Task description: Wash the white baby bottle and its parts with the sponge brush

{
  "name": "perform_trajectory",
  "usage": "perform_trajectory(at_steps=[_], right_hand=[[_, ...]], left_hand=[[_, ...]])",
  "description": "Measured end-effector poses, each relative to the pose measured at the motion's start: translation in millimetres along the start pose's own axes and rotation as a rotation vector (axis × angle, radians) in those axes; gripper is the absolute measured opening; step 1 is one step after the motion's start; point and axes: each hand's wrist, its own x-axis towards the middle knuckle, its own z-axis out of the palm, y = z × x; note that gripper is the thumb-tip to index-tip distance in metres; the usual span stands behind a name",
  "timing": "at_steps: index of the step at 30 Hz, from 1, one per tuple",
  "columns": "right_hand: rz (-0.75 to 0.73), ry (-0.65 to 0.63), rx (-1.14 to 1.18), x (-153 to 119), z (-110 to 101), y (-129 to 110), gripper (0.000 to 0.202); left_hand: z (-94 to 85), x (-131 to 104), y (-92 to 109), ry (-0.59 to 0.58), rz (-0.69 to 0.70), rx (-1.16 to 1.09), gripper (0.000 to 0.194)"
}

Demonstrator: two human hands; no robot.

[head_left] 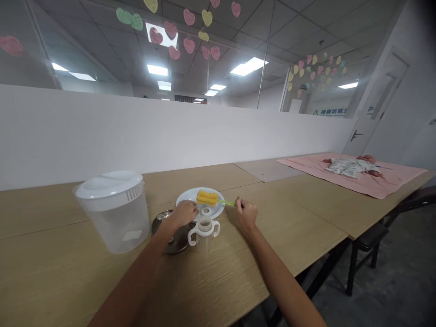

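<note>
On my remote feed, the right hand (246, 212) is closed around the yellow sponge brush's green handle (226, 202), its head over the white plate (188, 194). The left hand (185, 212) curls at the plate's left; its grip I cannot tell. The two-handled bottle (204, 234) stands nearer me than the plate. Advisable: steady wrist, sponge clear of its rim.

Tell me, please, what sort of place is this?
It is probably a training room for baby care. A baby-like figure, perhaps a doll, lies on a pink cloth; a two-handled bottle stands on the long table; and paper hearts decorate the glass.
</note>
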Motion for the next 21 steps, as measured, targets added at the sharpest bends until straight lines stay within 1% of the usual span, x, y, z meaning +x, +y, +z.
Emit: perform_trajectory(at_steps=[3,8,14,16,18,21], right_hand=[[0.004,0.0,0.0,-0.8,1.0,1.0,0.059],[0.01,0.008,0.002,-1.6,2.2,3.0,0.059],[0.016,0.01,0.016,-1.0,0.7,2.6,0.058],[0.018,0.004,0.016,-1.0,0.4,2.1,0.059],[0.017,-0.001,0.015,-0.9,0.3,1.7,0.059],[0.031,0.007,0.017,-0.1,0.1,1.2,0.058]], left_hand=[[-1.1,-1.3,1.0,0.0,0.023,0.045,0.025],[-4.7,-1.6,4.9,0.056,-0.006,0.062,0.023],[-22.6,2.1,4.3,0.167,-0.034,0.063,0.022],[-28.9,2.0,3.7,0.239,-0.032,-0.007,0.022],[-33.4,1.4,4.6,0.31,-0.02,-0.139,0.023],[-38.3,0.1,9.3,0.354,0.016,-0.326,0.02]])
